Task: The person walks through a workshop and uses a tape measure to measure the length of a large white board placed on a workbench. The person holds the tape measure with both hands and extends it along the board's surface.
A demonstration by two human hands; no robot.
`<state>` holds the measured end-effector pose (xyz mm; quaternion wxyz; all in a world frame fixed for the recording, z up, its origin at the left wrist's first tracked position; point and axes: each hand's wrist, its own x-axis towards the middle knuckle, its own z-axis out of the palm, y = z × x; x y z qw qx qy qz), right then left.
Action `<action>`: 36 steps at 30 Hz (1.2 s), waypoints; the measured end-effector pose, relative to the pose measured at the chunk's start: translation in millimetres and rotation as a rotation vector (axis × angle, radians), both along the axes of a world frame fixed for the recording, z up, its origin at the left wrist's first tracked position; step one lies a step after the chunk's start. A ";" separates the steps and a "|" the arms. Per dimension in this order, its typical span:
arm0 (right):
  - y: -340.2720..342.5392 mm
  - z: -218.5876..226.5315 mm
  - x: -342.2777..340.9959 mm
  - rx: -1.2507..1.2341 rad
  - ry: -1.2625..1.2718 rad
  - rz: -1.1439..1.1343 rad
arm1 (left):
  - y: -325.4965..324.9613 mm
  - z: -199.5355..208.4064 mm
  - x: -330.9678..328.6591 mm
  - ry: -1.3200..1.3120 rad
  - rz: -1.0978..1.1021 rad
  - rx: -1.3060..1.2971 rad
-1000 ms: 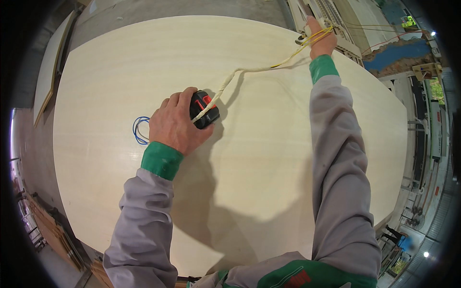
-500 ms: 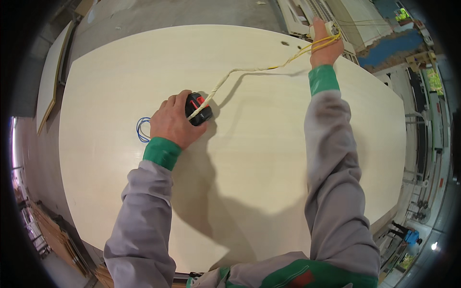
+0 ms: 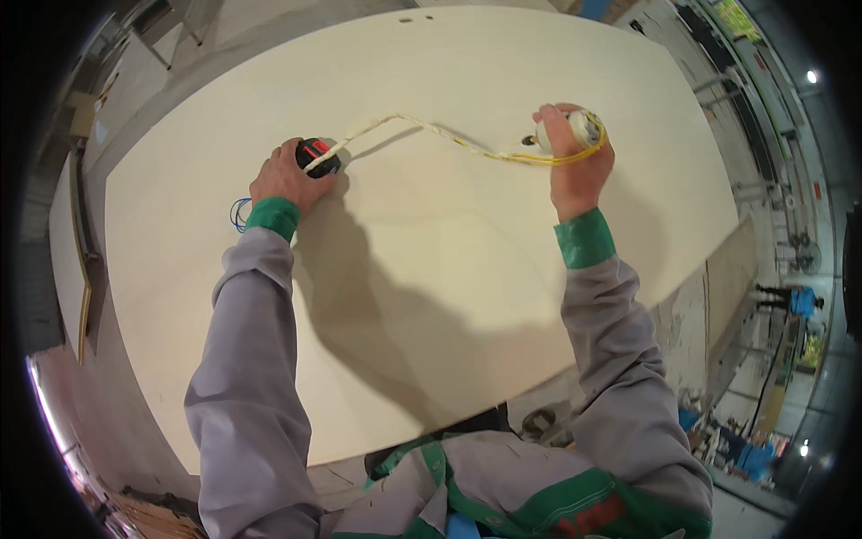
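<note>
A large pale board [image 3: 503, 251] lies flat in front of me. On its left part, my left hand [image 3: 289, 177] is wrapped around a rounded black-and-red device [image 3: 316, 154] resting on the surface. From there a cream-wrapped cord [image 3: 392, 117], turning into yellow wires [image 3: 539, 161], runs across to my right hand [image 3: 579, 175]. That hand grips a white, round-bodied device [image 3: 584, 128]; its exact kind is unclear. A small dark tip [image 3: 529, 140] sticks out at its left. Loops of thin blue wire [image 3: 237, 216] show beside my left wrist, their ends hidden.
Small dark openings [image 3: 406, 20] mark the board's far edge. Another panel [image 3: 70, 242] leans at the left. A person in blue [image 3: 802, 301] stands far off at the right, among workshop equipment. Bare floor [image 3: 135, 377] borders the board.
My right hand, with the white device, has come in from beyond the far right edge to over the board. The view has shifted and turned; my left hand still grips the black-and-red device.
</note>
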<state>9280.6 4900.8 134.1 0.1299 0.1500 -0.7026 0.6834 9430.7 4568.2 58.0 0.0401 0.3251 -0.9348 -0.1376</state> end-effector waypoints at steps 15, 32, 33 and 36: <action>156.8 -71.0 434.7 0.099 -0.298 -0.167 | 90.7 -16.2 490.6 -0.002 -0.661 0.103; 28.7 -94.5 442.1 0.351 -0.368 0.093 | 43.0 -20.0 511.2 0.104 -0.637 0.145; 26.1 -93.3 439.1 0.353 -0.307 0.114 | 42.6 -20.0 509.8 0.075 -0.623 0.141; 26.1 -85.5 429.2 0.378 -0.278 0.144 | 42.5 -21.4 507.5 0.107 -0.610 0.132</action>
